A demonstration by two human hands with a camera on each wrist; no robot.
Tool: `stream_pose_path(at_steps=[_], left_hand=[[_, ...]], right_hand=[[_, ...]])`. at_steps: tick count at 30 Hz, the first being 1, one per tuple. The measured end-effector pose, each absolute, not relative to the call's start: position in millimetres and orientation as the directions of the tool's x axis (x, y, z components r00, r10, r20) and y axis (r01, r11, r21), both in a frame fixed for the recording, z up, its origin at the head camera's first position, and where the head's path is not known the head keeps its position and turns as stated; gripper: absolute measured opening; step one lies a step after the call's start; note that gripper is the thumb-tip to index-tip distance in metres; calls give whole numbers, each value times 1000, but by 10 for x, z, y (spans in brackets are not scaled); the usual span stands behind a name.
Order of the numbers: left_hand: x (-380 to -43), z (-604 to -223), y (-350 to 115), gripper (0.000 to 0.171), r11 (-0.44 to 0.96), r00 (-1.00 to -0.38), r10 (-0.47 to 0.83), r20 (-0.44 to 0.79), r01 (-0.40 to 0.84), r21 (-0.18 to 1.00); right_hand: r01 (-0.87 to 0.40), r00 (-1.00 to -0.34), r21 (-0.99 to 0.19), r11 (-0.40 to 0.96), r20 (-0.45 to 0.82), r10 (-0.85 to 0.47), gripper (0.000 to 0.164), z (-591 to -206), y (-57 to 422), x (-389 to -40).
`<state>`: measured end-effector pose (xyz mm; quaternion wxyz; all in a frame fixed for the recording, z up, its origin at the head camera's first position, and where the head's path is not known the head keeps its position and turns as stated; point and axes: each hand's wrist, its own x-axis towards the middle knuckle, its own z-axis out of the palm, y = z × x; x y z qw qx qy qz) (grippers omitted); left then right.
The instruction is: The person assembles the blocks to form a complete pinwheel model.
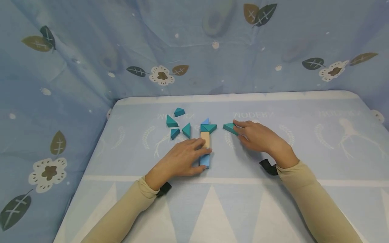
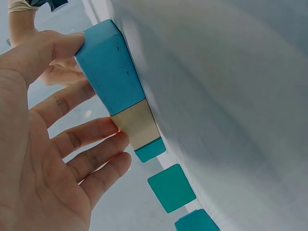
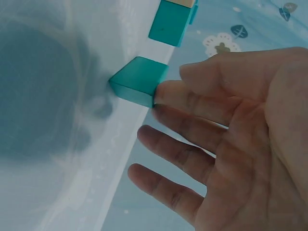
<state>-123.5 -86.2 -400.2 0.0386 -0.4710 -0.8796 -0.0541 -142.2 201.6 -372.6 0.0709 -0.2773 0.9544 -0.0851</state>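
Note:
A row of blocks runs away from me in the middle of the table: a blue block [image 1: 205,161] at the near end, a cream block [image 1: 205,139], two teal triangles [image 1: 209,128] and a light blue tip [image 1: 206,120]. My left hand [image 1: 185,158] rests along its left side, thumb against the blue block, fingers extended across the row. To the right of the row lies another teal triangular block [image 1: 228,128]. Fingertips of my right hand [image 1: 258,137] touch its right end; the thumb [image 3: 202,77] is apart from it in the right wrist view.
Several loose teal triangular blocks, one of them nearest the row [image 1: 187,131], lie left of the row's far end. The table is covered by a patterned cloth [image 1: 334,162]. Blue floral fabric [image 1: 194,47] hangs behind and at the left.

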Motion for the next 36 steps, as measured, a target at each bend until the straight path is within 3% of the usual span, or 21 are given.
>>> stream_pose_path(at_steps=[16,36], left_hand=[[-1232,-3993,-892,48,554,-556,823,115,831,54],[-1233,-3994,-868,49,552,-555,824,108,831,62]], right_hand=[[-518,-848,-184,836,-22,-530,40,-3816,1956,-1486],[-471,-857,-219,854,-116,-503,51,-3861,1963,-1619]])
